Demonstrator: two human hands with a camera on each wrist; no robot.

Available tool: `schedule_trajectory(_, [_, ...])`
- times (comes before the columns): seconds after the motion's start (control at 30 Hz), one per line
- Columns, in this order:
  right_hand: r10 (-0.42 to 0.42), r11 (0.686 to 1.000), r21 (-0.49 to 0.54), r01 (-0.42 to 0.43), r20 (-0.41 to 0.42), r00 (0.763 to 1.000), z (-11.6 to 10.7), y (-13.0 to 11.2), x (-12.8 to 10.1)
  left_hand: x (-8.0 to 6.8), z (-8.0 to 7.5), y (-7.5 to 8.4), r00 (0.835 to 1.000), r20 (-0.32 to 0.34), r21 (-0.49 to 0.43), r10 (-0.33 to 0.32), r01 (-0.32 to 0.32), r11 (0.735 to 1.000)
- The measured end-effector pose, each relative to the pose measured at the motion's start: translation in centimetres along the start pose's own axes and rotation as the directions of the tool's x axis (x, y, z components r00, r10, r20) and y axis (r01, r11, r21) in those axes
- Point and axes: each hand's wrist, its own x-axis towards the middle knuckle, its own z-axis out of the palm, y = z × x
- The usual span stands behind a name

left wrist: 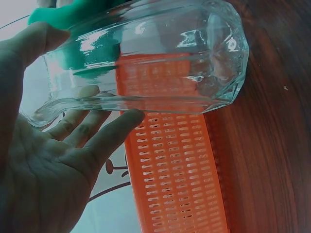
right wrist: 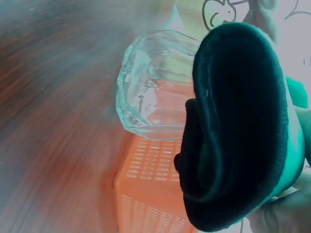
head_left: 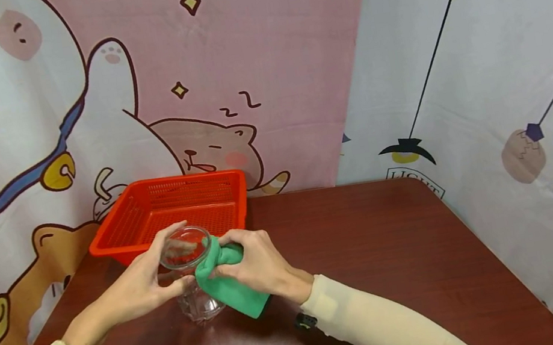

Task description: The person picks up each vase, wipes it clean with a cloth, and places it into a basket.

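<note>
Left hand (head_left: 143,280) clasps glass (head_left: 191,272); right hand (head_left: 256,264) pinches green cloth (head_left: 229,284) on rim; orange basket (head_left: 121,226) at 12 o'clock.

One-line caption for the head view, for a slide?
Left hand holds a clear glass while right hand presses a green cloth against it.

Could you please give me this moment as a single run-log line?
left hand: holds glass | right hand: presses green cloth on glass | red basket: behind
</note>
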Motion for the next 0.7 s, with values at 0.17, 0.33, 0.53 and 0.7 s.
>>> schedule_trajectory(0.17, [-0.008, 0.998, 0.058, 0.011, -0.043, 0.999, -0.3, -0.1, -0.1, 0.0, 0.1, 0.0, 1.0, 0.004, -0.013, -0.001, 0.001, 1.0])
schedule_trajectory(0.33, [-0.036, 0.993, 0.108, 0.046, -0.095, 0.995, -0.7, -0.2, -0.1, 0.0, 0.1, 0.0, 1.0, 0.013, -0.023, -0.018, 0.019, 1.0])
schedule_trajectory(0.53, [-0.064, 0.991, 0.111, 0.077, -0.117, 0.991, -1.1, -0.5, 0.3, 0.0, 0.0, 0.1, 0.999, 0.025, -0.032, -0.034, 0.035, 0.999])
schedule_trajectory(0.7, [-0.064, 0.994, 0.086, 0.073, -0.108, 0.992, -1.3, -0.8, 0.5, -0.1, 0.1, 0.1, 0.999, 0.018, -0.039, -0.027, 0.028, 0.999])
